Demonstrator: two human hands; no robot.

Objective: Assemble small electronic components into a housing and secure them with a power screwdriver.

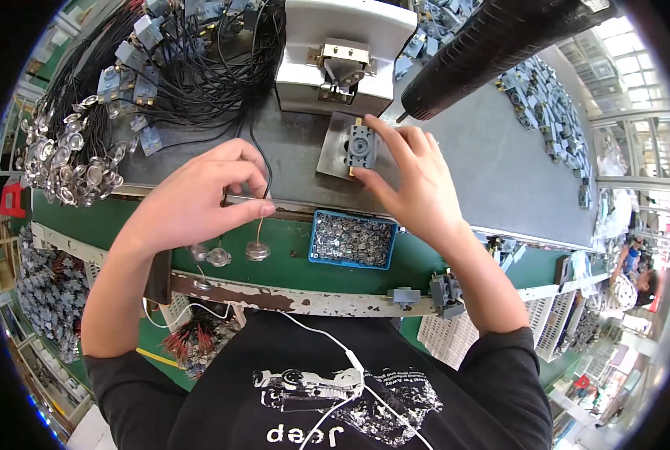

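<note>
My left hand (215,187) is closed, thumb and fingers pinching a thin black cable (256,139). From that cable a round metal cap (258,251) hangs below the fingers. With thumb and index finger, my right hand (417,169) grips a grey plastic block (360,146) by its two ends, where brass tabs show. The block has a round centre and rests over a square metal plate (331,157). Just beyond stands a white machine (297,52) with a metal fixture (344,71) on its front.
A black cylindrical tool (485,52) slants down close to my right hand. Nearer me sits a blue tray (350,265) of small metal parts. Cabled grey blocks (147,82) and metal caps (72,154) pile up left; more grey blocks (549,112) lie right. One person (635,289) is far right.
</note>
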